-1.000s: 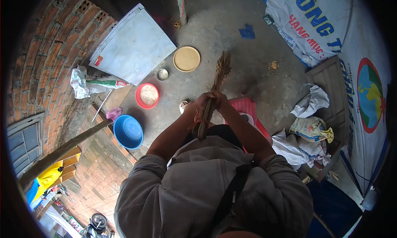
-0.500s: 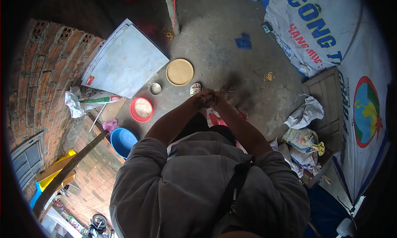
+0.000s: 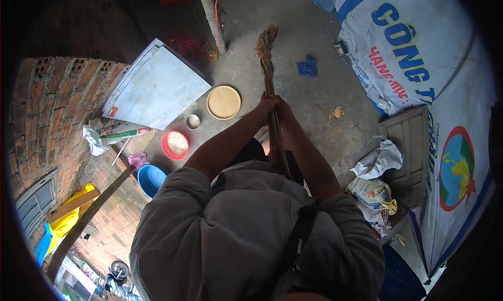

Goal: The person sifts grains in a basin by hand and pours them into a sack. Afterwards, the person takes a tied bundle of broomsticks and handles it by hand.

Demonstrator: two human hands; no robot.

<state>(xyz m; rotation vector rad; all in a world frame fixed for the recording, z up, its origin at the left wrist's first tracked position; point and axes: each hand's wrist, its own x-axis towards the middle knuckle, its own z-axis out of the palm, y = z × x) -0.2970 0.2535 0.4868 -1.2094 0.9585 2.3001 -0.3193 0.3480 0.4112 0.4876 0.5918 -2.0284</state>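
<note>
A long straw broom (image 3: 273,128) runs away from my body along the middle of the view, its bushy, frayed end (image 3: 268,35) pointing away over the concrete floor. My left hand (image 3: 265,106) is closed around its shaft from the left. Right beside it, my right hand (image 3: 283,108) wraps the same part from the right, so the two hands touch. The fingers are partly hidden behind the shaft. Toward my body, the near part of the broom reaches my grey shirt.
To the left are a round woven tray (image 3: 223,102), a metal bowl (image 3: 193,122), a red basin (image 3: 175,145) of pale meal and a blue basin (image 3: 151,180). White boards (image 3: 154,86) lean near the brick wall. Yellow grains (image 3: 337,112) and blue cloth (image 3: 307,66) lie right, beside sacks (image 3: 373,193).
The broom has swung up from a foreshortened position near my feet and now stretches forward. Both hands keep their grip and have moved slightly up and right.
</note>
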